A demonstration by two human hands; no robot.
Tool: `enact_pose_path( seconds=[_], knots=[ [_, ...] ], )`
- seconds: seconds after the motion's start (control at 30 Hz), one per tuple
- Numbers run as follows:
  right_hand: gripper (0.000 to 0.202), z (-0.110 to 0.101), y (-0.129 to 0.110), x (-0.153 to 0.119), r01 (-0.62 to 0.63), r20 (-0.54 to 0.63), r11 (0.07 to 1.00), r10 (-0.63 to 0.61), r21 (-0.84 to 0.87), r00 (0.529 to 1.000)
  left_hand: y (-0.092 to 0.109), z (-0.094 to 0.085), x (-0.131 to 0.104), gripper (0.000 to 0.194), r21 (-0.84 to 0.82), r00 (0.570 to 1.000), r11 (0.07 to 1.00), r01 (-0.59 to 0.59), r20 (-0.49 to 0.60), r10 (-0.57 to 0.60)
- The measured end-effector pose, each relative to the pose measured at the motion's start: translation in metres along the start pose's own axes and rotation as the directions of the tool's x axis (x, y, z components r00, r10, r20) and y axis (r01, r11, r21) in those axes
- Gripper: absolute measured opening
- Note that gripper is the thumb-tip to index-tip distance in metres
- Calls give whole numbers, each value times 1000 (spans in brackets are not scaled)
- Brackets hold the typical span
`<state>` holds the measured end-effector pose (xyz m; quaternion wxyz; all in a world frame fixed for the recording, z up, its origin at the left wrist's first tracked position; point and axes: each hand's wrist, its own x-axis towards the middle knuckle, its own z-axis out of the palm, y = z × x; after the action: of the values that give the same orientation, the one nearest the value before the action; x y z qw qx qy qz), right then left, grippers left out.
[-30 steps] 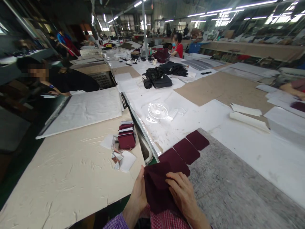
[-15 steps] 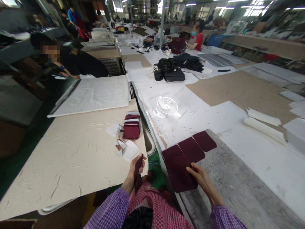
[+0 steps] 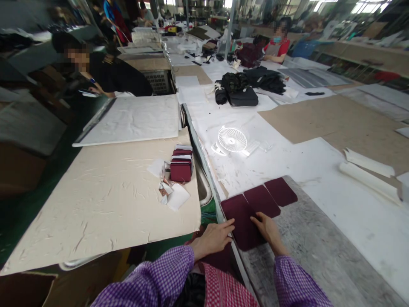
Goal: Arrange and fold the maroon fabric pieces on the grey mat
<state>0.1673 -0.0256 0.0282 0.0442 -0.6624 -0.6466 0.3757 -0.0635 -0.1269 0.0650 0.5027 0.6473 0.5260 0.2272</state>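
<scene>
While our left hand (image 3: 213, 238) lies flat with fingers spread at the near edge of the grey worktop (image 3: 319, 251), fingertips touching the nearest maroon fabric piece (image 3: 243, 221), our right hand (image 3: 267, 227) presses open-fingered on that same piece's right side, gripping nothing. That piece overlaps the second maroon piece (image 3: 262, 200), which overlaps a third (image 3: 281, 191), so we see only part of each lower one. Left of the gap, a maroon stack (image 3: 181, 169) sits on the cream sheet (image 3: 96, 204), its count hard to make out.
</scene>
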Motion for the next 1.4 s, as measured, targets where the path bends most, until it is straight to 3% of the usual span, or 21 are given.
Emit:
enact_pose_path(
  seconds=[0.3, 0.6, 0.9, 1.07, 1.4],
  knots=[
    [22, 6, -4, -3, -38, -46, 983, 30, -181, 998, -18, 21, 1, 55, 237, 998, 970, -53, 51, 42],
    [31, 18, -5, -7, -112, -182, 963, 68, -246, 981, -12, 22, 4, 57, 554, 994, 828, -86, 109, 30],
    [29, 23, -5, -15, -66, -238, 965, 3, -254, 971, -15, 26, 3, 53, 650, 995, 755, -88, 95, 34],
    [27, 23, -5, -17, -61, -243, 963, -5, -263, 970, -15, 26, 2, 54, 645, 994, 758, -95, 101, 39],
    [25, 23, -5, -16, -35, -251, 951, -45, -307, 967, -21, 28, -4, 79, 598, 999, 802, -3, 38, -24]
  ],
)
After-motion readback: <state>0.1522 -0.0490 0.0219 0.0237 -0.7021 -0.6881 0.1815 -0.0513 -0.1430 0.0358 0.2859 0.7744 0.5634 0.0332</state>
